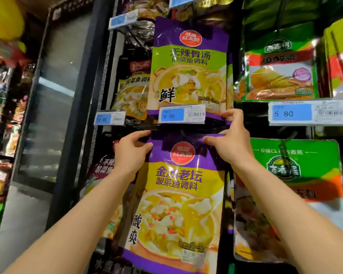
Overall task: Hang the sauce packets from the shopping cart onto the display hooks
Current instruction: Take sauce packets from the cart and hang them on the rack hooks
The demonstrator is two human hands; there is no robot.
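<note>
A purple and yellow sauce packet (178, 196) with a red round logo hangs in front of me at the middle of the display. My left hand (131, 153) pinches its top left corner. My right hand (231, 141) pinches its top right edge, just under the 9.90 price tag (181, 115). The hook behind the packet's top is hidden in the dark gap. A similar purple and green packet (188, 66) hangs on the row above.
Green and orange packets (281, 76) hang to the right, above a 5.80 tag (309, 112), with a green packet (297, 186) below. Darker packets (131, 88) hang left. A glass-door cabinet (54, 99) stands at the far left.
</note>
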